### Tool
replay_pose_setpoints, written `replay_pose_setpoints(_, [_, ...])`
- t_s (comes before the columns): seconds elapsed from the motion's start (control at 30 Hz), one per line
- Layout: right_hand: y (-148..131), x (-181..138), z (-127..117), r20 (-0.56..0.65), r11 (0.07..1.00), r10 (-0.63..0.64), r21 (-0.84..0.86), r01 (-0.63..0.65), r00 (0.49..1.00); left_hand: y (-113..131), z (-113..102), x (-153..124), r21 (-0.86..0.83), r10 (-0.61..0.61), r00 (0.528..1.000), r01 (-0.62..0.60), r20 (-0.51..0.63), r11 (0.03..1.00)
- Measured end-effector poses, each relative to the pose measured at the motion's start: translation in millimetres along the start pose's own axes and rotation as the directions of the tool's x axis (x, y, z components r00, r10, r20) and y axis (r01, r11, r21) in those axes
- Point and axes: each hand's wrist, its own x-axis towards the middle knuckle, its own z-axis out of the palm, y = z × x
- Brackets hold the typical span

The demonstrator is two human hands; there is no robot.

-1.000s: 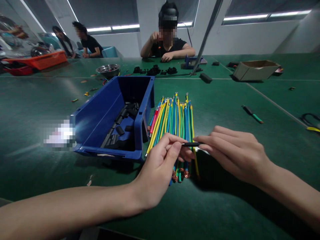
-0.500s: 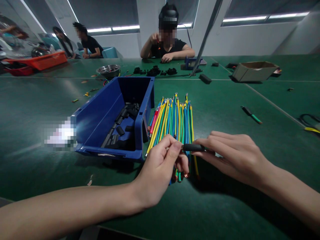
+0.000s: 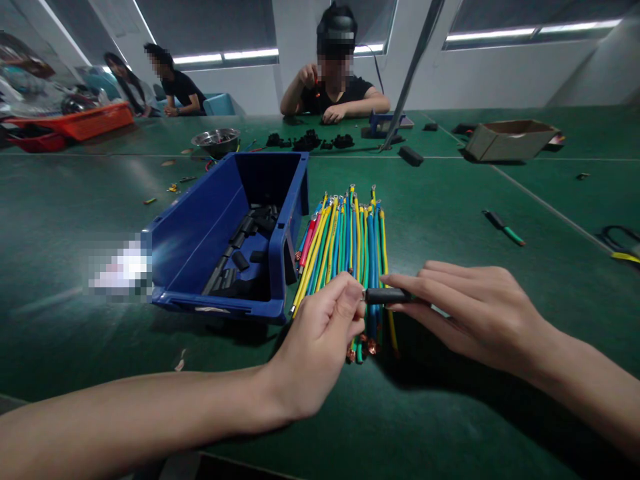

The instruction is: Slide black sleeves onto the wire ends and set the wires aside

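Note:
My left hand (image 3: pixel 317 340) is closed in a pinch on the end of something small I cannot make out, just left of a short black sleeve (image 3: pixel 386 295). My right hand (image 3: pixel 467 310) holds that black sleeve between thumb and fingers. Both hands hover over the near end of a bundle of yellow, green and blue wires (image 3: pixel 345 247) with copper lugs, lying on the green table (image 3: pixel 450 220). A blue bin (image 3: pixel 200 233) with several black sleeve pieces inside stands to the left of the wires.
A person sits across the table with black parts (image 3: pixel 310 141) in front. A metal bowl (image 3: pixel 216 139), a cardboard box (image 3: pixel 510 138), an orange crate (image 3: pixel 80 120), a loose green-and-black wire (image 3: pixel 503 228) and a slanted metal pole (image 3: pixel 413 73) are around. Two more people sit far left.
The black sleeve between my hands now shows thicker and has shifted slightly; my left fingers tightened closer to its left end. The hands stayed over the wire bundle.

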Motion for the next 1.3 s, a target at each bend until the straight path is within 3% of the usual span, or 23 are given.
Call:
replay_pose_setpoints(0.27, [-6.1,1.8,-1.1,-0.01,0.999,0.023,-0.022,-0.023,1.0,-3.5,-1.1,-4.8,0.079,0.02,1.0,-0.021,0.018,0.997])
replay_pose_setpoints(0.6, [-4.0,-0.1,1.9,-0.026,0.999,0.002,-0.042,-0.003,1.0,-7.9,-1.3,-4.7,-0.008,-0.013,0.999,0.014,0.051,1.0])
replay_pose_setpoints(1.3, [-4.2,-9.2,10.4,-0.025,0.998,0.065,0.024,-0.065,0.998,-7.4,-1.3,-2.0,0.01,-0.022,0.999,0.022,0.025,1.0])
